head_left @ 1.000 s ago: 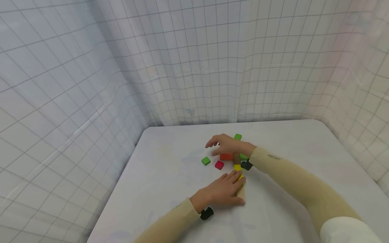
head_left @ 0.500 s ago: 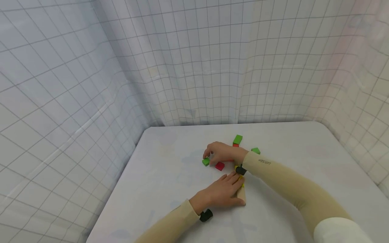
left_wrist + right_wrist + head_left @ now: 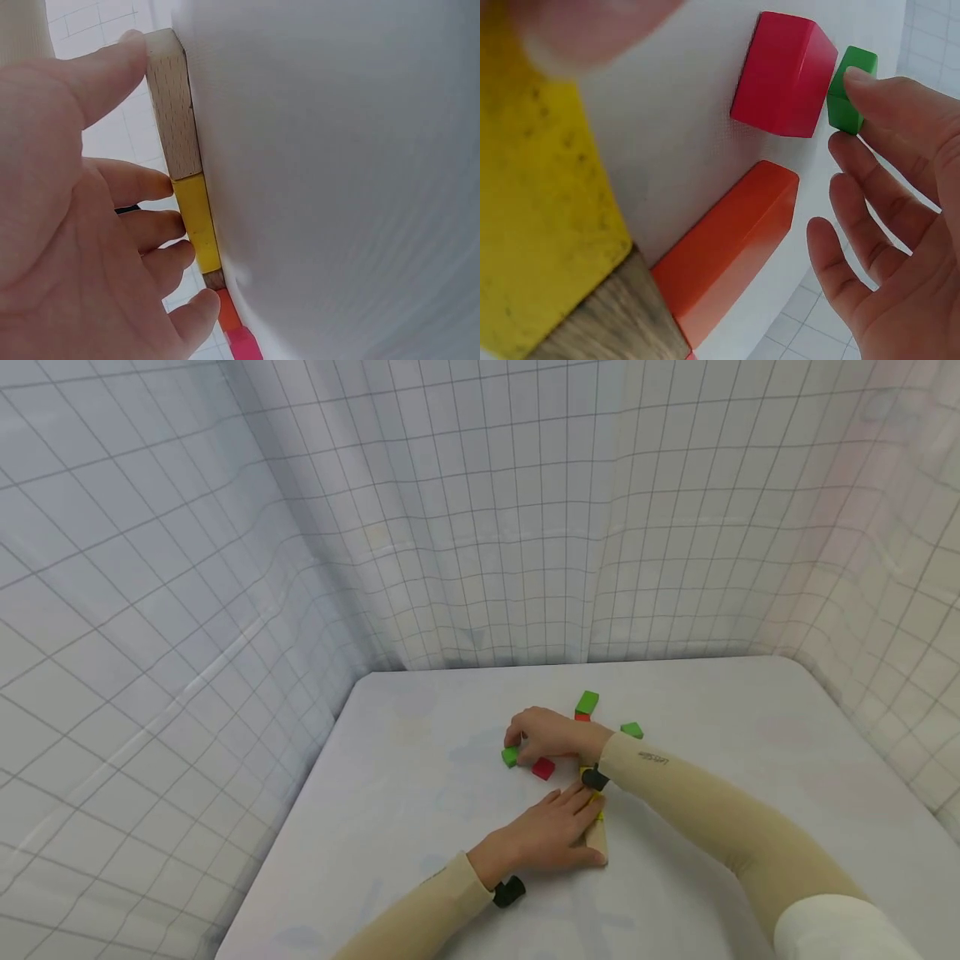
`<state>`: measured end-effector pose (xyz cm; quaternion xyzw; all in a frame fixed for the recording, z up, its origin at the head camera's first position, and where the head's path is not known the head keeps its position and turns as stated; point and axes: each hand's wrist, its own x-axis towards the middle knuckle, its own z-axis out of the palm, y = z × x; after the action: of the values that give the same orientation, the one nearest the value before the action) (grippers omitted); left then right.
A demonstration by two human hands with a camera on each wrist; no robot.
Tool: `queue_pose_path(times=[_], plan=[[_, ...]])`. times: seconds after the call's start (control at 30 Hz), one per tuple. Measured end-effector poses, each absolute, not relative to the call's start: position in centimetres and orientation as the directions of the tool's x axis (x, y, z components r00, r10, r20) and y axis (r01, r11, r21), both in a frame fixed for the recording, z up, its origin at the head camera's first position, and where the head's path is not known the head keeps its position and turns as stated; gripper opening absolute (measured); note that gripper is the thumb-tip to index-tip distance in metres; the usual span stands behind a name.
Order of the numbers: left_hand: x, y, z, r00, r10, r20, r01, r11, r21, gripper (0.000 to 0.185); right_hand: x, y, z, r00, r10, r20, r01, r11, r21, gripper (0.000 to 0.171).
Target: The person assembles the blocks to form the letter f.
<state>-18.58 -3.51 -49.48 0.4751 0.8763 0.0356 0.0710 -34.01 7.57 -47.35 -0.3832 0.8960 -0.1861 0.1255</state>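
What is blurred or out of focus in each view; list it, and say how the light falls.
Head view: even, soft light, faint shadows under the hands, grid walls bowed by the lens. Left wrist view: left hand and wooden block sharp, white table a featureless blur. Right wrist view: the fingertip at the top edge and the yellow block are smeared; red block is crisp.

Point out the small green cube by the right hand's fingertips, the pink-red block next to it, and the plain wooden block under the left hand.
small green cube [image 3: 852,100], right wrist view, its side face.
pink-red block [image 3: 784,73], right wrist view, its top face.
plain wooden block [image 3: 172,112], left wrist view, its long side.
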Motion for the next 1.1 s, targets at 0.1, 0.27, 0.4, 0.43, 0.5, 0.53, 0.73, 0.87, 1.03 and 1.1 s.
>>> queue_pose_path(times=[0.1,0.27,0.4,0.43,0.5,0.53,0.73,0.87,1.03,1.1], plan=[[-18.6,-3.6,-49.5,-0.54,0.836,-0.095,0.826,0.548,0.129,0.087,-34.1,8.0,-47.2,-0.692,-0.718,-0.069,-0.616,0.638,-0.462,0.026],[-18.7,-3.5,-49.6,-0.543,0.834,-0.099,0.824,0.551,0.131,0.087,-34.3,9.0,-46.8,-0.691,-0.723,-0.022,-0.623,0.61,-0.489,0.024],[-18.7,-3.5,-49.6,-0.549,0.83,-0.101,0.815,0.558,0.154,0.087,-34.3,9.8,-46.2,-0.681,-0.731,0.031,-0.64,0.575,-0.511,0.023],[-18.7,-3.5,-49.6,-0.55,0.829,-0.1,0.814,0.559,0.157,0.087,-34.3,10.0,-46.0,-0.683,-0.729,0.042,-0.642,0.571,-0.512,0.023],[-18.7,-3.5,-49.6,-0.554,0.827,-0.101,0.809,0.563,0.169,0.088,-34.1,10.4,-45.6,-0.687,-0.724,0.065,-0.645,0.566,-0.513,0.023],[-18.8,-3.5,-49.5,-0.554,0.826,-0.101,0.808,0.563,0.172,0.087,-34.1,10.5,-45.4,-0.689,-0.721,0.076,-0.648,0.564,-0.513,0.023],[-18.7,-3.6,-49.4,-0.554,0.825,-0.109,0.804,0.564,0.189,0.086,-34.5,11.4,-44.8,-0.694,-0.708,0.132,-0.667,0.563,-0.488,0.024],[-18.7,-3.5,-49.4,-0.555,0.824,-0.115,0.802,0.567,0.187,0.086,-34.8,12.2,-44.5,-0.709,-0.691,0.144,-0.651,0.562,-0.509,0.024],[-18.7,-3.4,-49.4,-0.559,0.818,-0.131,0.797,0.575,0.188,0.086,-35.2,13.3,-44.5,-0.744,-0.652,0.149,-0.614,0.577,-0.539,0.025],[-18.7,-3.3,-49.4,-0.561,0.817,-0.136,0.795,0.577,0.187,0.087,-35.5,13.7,-44.6,-0.757,-0.635,0.152,-0.604,0.593,-0.532,0.025]])
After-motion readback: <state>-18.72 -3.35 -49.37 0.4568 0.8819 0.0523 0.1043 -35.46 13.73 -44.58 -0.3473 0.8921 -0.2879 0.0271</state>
